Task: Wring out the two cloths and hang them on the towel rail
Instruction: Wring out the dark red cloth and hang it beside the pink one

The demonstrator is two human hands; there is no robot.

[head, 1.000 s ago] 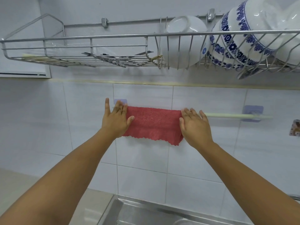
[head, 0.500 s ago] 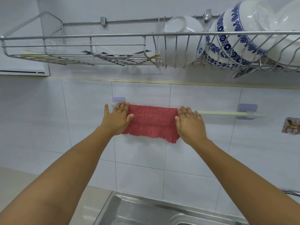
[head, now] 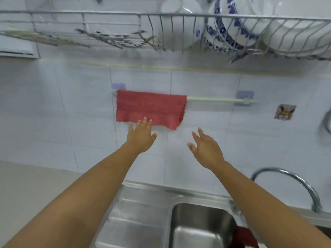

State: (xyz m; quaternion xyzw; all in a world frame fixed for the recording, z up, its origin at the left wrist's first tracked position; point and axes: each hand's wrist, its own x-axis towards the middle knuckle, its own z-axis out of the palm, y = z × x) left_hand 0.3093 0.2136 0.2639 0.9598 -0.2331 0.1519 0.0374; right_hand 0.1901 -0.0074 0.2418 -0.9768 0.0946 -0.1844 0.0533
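Head view: a red cloth (head: pixel 150 109) hangs folded over the left end of the pale towel rail (head: pixel 215 99) on the white tiled wall, its scalloped lower edge dipping lower toward the right. The rest of the rail, out to its right bracket, is bare. The left hand (head: pixel 141 135) is raised below the cloth with its fingers (head: pixel 144 122) spread and straight, the tips overlapping the cloth's bottom edge; whether they actually touch it cannot be told. The right hand (head: pixel 206 149) is held in the air, lower and to the right, well clear of the cloth, palm toward the wall, fingers loose and apart, grasping nothing. Below, a steel sink (head: pixel 200 228) sits set into the surface, and a second, darker red cloth (head: pixel 244 237) lies at the basin's right edge, partly hidden by the right forearm. A curved chrome tap (head: pixel 293 178) arches over the sink at the right. Above the rail, a wire dish rack (head: pixel 161 15) holds white bowls and blue-patterned bowls (head: pixel 227 29) standing on edge
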